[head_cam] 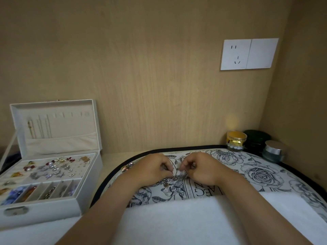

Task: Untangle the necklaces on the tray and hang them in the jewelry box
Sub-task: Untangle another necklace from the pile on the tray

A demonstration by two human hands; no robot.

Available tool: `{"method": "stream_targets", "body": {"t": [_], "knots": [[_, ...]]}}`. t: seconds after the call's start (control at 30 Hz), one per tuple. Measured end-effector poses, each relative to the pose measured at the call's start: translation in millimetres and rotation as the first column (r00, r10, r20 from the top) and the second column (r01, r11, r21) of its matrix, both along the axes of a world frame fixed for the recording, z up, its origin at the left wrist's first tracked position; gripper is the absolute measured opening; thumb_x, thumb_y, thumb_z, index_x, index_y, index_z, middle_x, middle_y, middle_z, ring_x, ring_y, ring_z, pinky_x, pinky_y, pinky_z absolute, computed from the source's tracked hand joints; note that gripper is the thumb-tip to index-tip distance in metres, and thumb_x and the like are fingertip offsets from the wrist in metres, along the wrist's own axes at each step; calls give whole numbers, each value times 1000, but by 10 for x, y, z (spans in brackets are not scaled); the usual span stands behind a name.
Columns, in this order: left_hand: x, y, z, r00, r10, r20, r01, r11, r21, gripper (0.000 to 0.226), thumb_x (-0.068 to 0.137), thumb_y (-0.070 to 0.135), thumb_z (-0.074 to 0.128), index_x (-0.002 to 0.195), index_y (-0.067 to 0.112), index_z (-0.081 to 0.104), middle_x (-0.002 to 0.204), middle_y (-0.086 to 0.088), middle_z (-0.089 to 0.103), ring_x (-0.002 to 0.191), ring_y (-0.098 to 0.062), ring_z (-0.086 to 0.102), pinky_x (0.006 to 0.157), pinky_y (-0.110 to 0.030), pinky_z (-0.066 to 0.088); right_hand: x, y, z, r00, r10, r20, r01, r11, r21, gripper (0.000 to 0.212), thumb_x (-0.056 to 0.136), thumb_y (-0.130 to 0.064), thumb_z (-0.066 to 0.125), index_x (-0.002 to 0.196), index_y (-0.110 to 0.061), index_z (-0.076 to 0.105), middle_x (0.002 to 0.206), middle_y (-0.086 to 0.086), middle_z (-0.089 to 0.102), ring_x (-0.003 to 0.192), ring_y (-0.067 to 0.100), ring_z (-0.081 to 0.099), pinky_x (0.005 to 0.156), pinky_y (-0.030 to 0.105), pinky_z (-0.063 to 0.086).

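Note:
A tangle of silver chain necklaces (174, 179) lies on the floral black-rimmed tray (261, 174), between my two hands. My left hand (152, 169) pinches a strand of the chain at the tangle's left side. My right hand (201, 168) pinches the chain on the right, fingers curled. A small pinkish piece of jewelry (127, 167) sits on the tray just left of my left hand. The white jewelry box (53, 156) stands open at the left; a few thin necklaces (39, 128) hang inside its lid.
The box's lower trays hold several earrings and beads (53, 167). Three jars stand at the back right: a gold one (236, 140), a dark green one (256, 138) and a silver-lidded one (274, 151). A white cloth (177, 218) covers the tray's near part. A wall socket (247, 53) sits above.

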State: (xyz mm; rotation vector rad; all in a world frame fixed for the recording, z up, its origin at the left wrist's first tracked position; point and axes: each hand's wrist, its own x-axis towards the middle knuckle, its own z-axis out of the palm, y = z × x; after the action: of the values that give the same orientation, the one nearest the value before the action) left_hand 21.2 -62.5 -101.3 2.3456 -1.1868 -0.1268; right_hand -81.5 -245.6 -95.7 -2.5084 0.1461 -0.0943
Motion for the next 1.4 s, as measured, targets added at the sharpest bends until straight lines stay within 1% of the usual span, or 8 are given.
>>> {"method": "stream_targets", "body": {"t": [0.33,0.5,0.63,0.73,0.9,1.03,1.17,1.4], "knots": [[13,100,125,808,123,-577,-356,882,-309,4,93,9,65,97,9,66,81,-7,71,70,-14,66,70,-27,56,3,-2,-15,1000,-12,1,12,999,-29,32,81,-8,59,92,-33,76,103,-11,68,97,6,64,93,28,55],[37,122,315,654,-9,-757,-585,628,-513,12,101,3,48,110,4,56,93,-15,62,79,-25,69,77,-37,61,-2,22,-9,1000,-4,5,4,998,-63,29,80,-10,63,92,-34,75,102,-13,66,96,5,62,89,25,54],[36,120,389,652,-57,-756,-645,483,-592,15,102,-2,40,104,7,53,86,-12,55,67,-25,65,59,-34,61,21,38,-29,998,14,66,-9,997,-78,12,87,-23,71,86,-33,76,92,-19,70,92,-2,63,88,22,51],[59,117,377,716,53,-696,-627,487,-608,22,98,-3,38,98,11,54,79,-6,53,58,-16,54,41,-23,45,43,49,-42,993,-28,112,25,999,25,18,94,-25,64,80,-31,74,82,-14,74,81,-6,64,83,25,50],[147,158,262,819,239,-522,-540,630,-558,29,93,1,38,89,20,59,73,-2,53,55,-15,42,48,-25,32,40,50,-38,980,-160,115,131,965,228,26,103,-24,48,86,-19,67,57,1,67,51,6,56,67,30,47],[117,300,247,951,306,38,-293,935,-198,18,98,32,47,97,35,65,79,17,61,67,-7,56,58,-24,39,74,41,-53,959,-262,105,210,911,354,47,106,-38,39,79,-15,69,46,-5,56,51,14,52,66,33,45],[127,346,203,954,139,264,-190,966,176,20,85,53,62,97,41,73,76,23,54,75,2,52,62,-23,38,87,-51,-70,906,-392,162,378,919,111,45,106,-38,36,81,-22,70,79,-6,70,82,18,62,79,34,47],[163,315,171,921,124,368,-190,970,149,14,89,29,66,94,37,76,84,20,60,89,-6,59,75,-22,39,35,-44,-33,932,-350,96,362,894,-262,30,92,-24,49,109,-33,71,114,-4,63,110,21,57,87,33,45]]}}
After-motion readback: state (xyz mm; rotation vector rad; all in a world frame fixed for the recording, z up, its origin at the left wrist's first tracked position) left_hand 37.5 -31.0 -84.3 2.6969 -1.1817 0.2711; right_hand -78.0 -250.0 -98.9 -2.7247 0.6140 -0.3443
